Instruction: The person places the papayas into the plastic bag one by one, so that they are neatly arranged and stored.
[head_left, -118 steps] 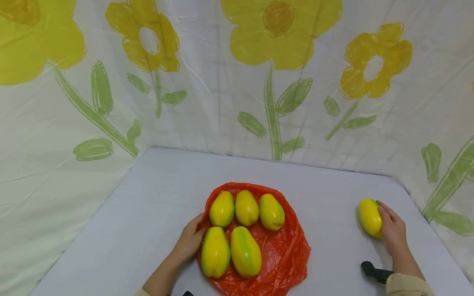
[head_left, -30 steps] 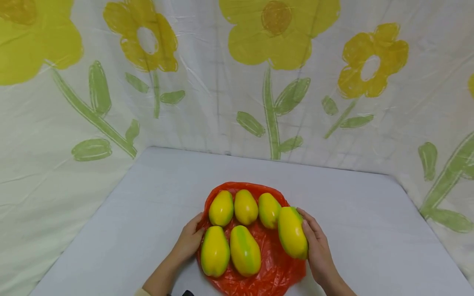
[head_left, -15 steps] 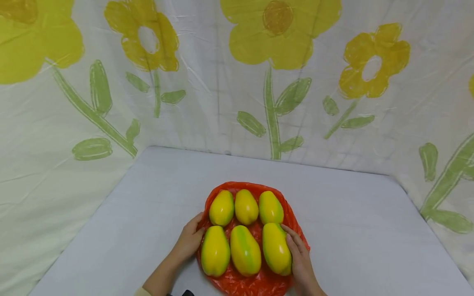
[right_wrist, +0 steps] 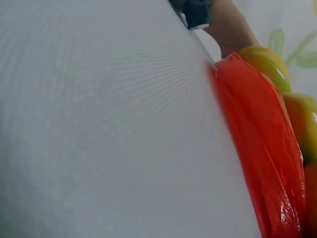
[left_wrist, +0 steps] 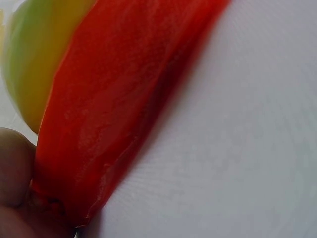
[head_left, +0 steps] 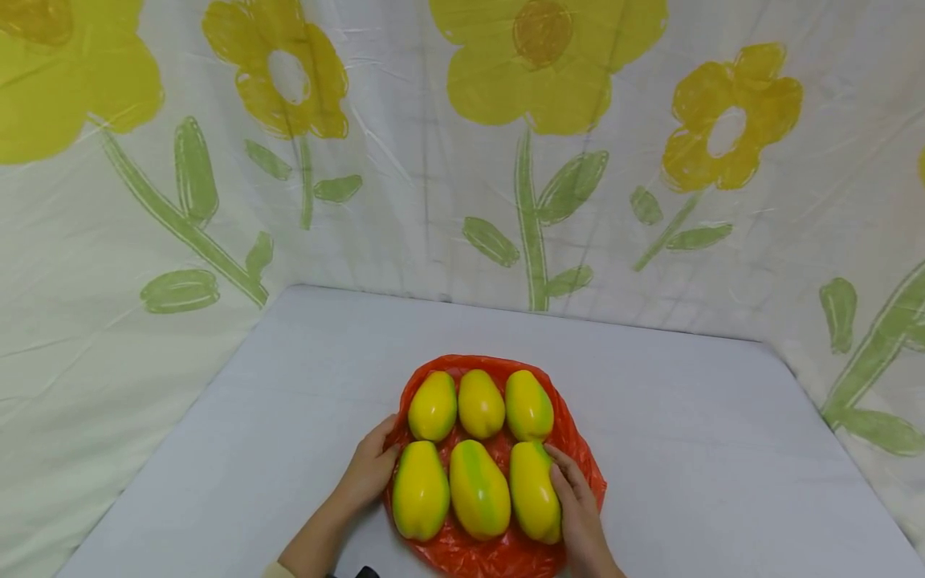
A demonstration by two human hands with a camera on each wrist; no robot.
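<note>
A red plastic bag (head_left: 499,559) lies spread with its rim rolled back, several yellow-green papayas inside in two rows. My left hand (head_left: 368,464) grips the bag's left rim. In the left wrist view the thumb presses against the red plastic (left_wrist: 114,99), with part of a papaya behind it. My right hand (head_left: 580,514) holds the front-right papaya (head_left: 535,494) from its right side, down in the bag. The right wrist view shows the bag's side (right_wrist: 257,134) and papayas above its rim, but not the right fingers.
A pale tabletop (head_left: 708,449) carries the bag near its front edge. Behind it hangs a white curtain (head_left: 405,201) painted with yellow flowers. A dark wrist device (right_wrist: 197,12) sits by a forearm in the right wrist view.
My right hand has brought the papaya from the table's right side leftward and lowered it into the bag's front-right spot. The left hand has stayed on the rim.
</note>
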